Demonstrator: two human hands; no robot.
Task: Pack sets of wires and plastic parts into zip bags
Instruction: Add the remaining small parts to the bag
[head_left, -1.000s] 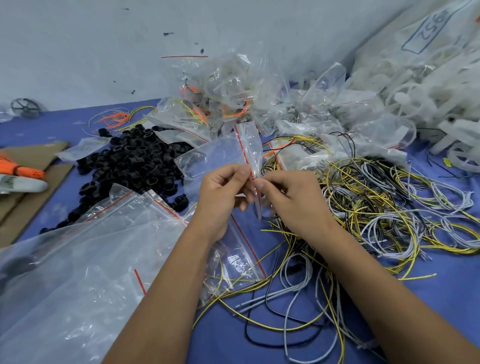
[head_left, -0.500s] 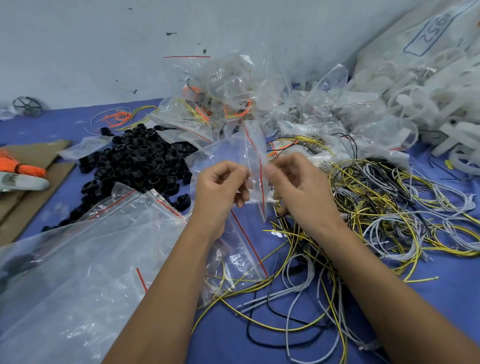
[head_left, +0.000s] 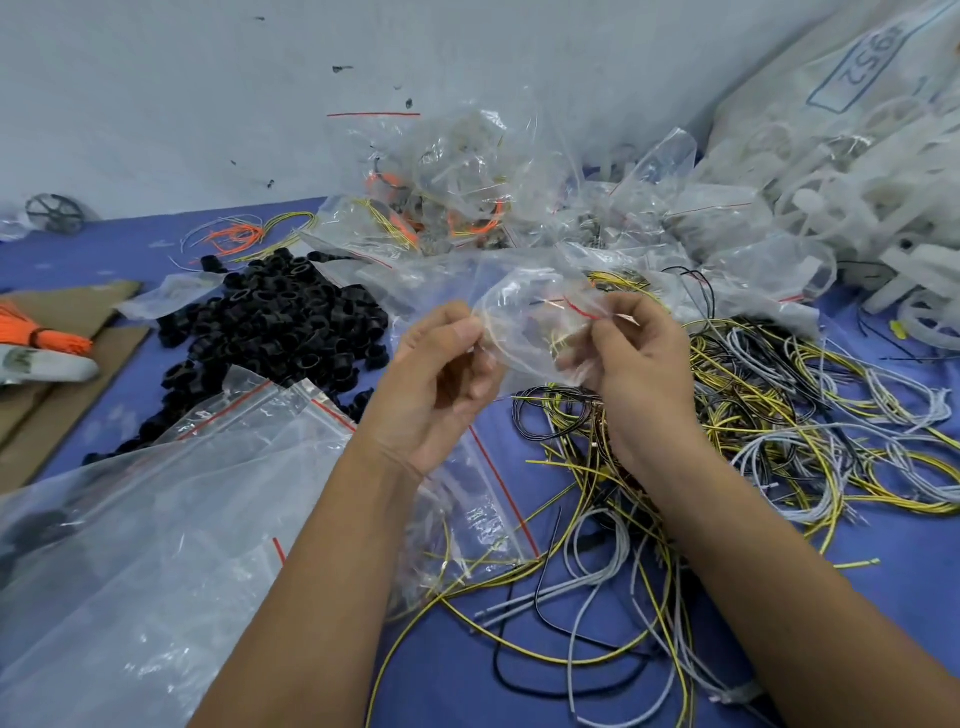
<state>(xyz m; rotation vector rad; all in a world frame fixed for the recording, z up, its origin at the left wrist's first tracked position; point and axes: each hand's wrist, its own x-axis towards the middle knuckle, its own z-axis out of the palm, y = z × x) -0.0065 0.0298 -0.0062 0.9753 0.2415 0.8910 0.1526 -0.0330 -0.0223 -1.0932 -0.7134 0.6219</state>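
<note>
Our left hand (head_left: 441, 379) and right hand (head_left: 636, 364) each pinch one edge of a small zip bag (head_left: 535, 332), stretched between them above loose wires (head_left: 779, 415) right of our hands.

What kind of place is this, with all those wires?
Probably a small workshop packing table, where parts kits get bagged by hand. Clues: a heap of loose wires, a pile of black plastic rings, and a mound of filled zip bags against the wall.
</note>
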